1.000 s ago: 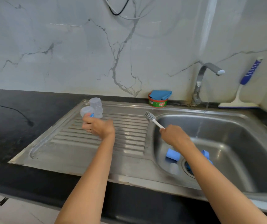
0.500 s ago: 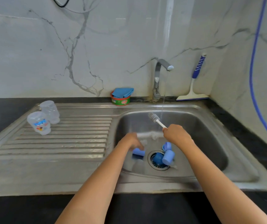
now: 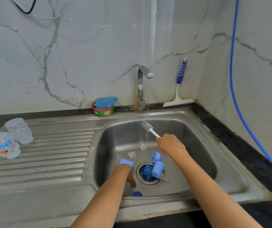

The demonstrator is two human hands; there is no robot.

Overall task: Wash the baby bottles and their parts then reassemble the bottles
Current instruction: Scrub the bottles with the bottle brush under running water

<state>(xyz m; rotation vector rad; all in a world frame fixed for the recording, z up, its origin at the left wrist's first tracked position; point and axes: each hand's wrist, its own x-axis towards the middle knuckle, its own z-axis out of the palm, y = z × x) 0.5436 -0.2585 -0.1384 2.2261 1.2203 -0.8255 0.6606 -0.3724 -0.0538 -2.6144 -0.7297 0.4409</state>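
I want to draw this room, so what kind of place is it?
Most likely a home kitchen, at the washing-up spot. There is a steel sink with a ribbed draining board, a tap running water, and a tub of dish soap behind it.

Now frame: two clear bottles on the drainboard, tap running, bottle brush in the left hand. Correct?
Not quite. The head view shows the bottle brush gripped by the right hand, not the left; the left hand is down in the sink basin. The two clear bottles on the drainboard and the running tap are as stated.
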